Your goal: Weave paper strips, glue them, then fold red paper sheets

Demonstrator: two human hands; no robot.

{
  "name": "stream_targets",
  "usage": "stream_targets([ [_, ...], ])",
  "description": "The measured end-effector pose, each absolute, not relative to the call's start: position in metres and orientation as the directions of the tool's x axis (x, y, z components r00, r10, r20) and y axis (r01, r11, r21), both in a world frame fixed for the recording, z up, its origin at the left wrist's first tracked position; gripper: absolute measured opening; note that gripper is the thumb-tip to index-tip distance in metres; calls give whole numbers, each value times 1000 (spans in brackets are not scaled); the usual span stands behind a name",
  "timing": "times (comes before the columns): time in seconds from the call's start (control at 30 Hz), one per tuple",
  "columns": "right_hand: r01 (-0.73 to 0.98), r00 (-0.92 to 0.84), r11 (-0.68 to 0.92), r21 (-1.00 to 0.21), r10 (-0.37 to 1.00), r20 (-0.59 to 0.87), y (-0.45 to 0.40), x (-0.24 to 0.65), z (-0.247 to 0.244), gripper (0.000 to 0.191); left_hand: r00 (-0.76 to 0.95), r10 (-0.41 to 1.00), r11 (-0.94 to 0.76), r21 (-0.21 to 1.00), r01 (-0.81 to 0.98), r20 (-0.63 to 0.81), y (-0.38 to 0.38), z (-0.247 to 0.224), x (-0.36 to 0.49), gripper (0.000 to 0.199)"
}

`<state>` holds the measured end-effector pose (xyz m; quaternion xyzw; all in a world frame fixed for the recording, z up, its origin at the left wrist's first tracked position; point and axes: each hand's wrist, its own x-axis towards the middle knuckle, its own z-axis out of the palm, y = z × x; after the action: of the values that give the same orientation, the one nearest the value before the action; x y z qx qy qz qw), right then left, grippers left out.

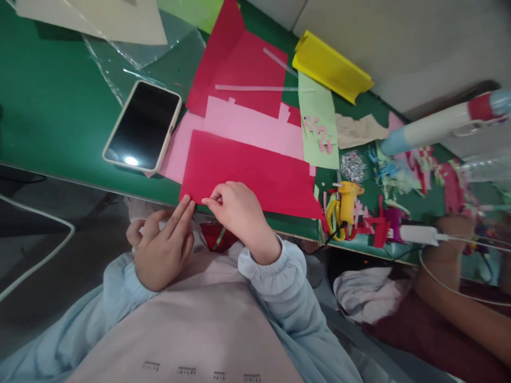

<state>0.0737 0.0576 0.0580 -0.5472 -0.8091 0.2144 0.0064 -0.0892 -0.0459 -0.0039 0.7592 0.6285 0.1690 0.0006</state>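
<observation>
A red paper sheet [247, 170] lies near the table's front edge, over pink paper [255, 125]. My left hand [163, 242] has two fingers stretched out, their tips on the sheet's near left corner; its other fingers are bent. Beside it, my right hand [237, 213] is closed in a pinch on the near edge of the red sheet, with thumb and index finger together. Behind lies a folded larger red sheet [243, 69] with two thin pale strips on it.
A phone [143, 125] lies at the left. To the right are green paper [319, 127] with pink bits, a yellow glue gun [349, 199], scissors, scraps and a white and blue bottle-like object [435, 127]. Another person's arm [451, 266] rests at the right edge.
</observation>
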Motion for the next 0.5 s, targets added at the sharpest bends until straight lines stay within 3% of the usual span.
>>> stream_targets([
  [0.5, 878, -391, 302, -372, 900, -192, 56, 75, 56, 35, 158, 956, -222, 258, 940, 246, -48, -3, -91, 76],
])
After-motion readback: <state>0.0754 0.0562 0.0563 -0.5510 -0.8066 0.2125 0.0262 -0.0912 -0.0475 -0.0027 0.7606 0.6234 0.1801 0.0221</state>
